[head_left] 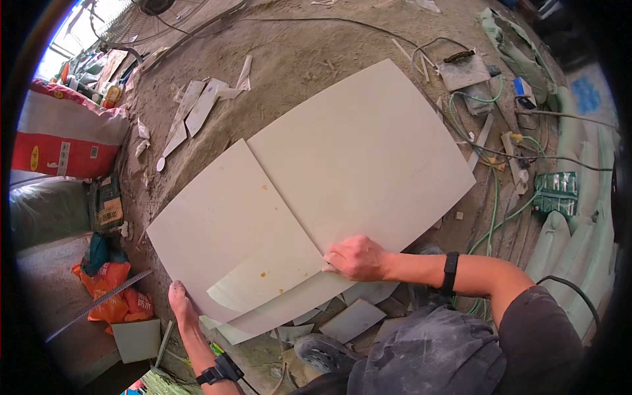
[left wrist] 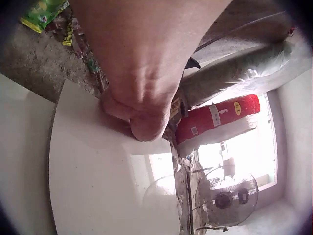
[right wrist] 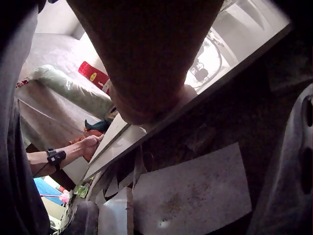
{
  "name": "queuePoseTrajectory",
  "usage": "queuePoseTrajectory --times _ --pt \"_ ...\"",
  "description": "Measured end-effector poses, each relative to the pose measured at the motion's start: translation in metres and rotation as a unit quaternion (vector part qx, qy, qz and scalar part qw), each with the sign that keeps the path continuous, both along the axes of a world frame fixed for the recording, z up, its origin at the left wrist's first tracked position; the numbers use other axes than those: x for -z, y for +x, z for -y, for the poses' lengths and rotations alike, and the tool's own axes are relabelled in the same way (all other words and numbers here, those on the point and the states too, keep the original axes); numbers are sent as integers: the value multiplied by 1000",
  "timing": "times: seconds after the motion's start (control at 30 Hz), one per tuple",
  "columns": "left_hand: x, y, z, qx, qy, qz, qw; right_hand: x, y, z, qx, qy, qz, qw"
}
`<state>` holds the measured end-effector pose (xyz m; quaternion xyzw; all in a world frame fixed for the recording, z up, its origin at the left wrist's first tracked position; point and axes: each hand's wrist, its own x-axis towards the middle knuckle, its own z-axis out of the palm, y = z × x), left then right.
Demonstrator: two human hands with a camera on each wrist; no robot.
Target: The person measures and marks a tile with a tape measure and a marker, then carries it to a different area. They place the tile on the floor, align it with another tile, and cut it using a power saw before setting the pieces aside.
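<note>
A smaller pale tile (head_left: 243,217) lies over a larger pale tile (head_left: 368,145), both slanted across the head view. At the smaller tile's lower left edge, my left hand (head_left: 184,308) grips the rim; the left wrist view shows this hand (left wrist: 139,115) bent over the glossy tile (left wrist: 107,181), fingertips partly hidden. My right hand (head_left: 357,258) has curled fingers pinching the smaller tile's near right corner, above the larger one. In the right wrist view the right hand (right wrist: 151,105) is dark against the tile edge, its fingers mostly hidden.
Tile offcuts (head_left: 352,321) lie near the person's shoe (head_left: 322,352). Green hose (head_left: 494,217) and cables run along the right side. At left are a red and white sack (head_left: 69,135), an orange bag (head_left: 108,289) and a long metal ruler (head_left: 99,304). A fan (left wrist: 230,198) stands beyond.
</note>
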<state>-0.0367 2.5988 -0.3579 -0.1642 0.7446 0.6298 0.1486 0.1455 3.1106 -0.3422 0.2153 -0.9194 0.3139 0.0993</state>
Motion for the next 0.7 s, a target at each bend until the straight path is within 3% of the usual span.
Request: queuePoseTrajectory --times 0.7 --pt "3 1 1 -13 -22 -9 1000 5 1 1 5 -20 5 1000"
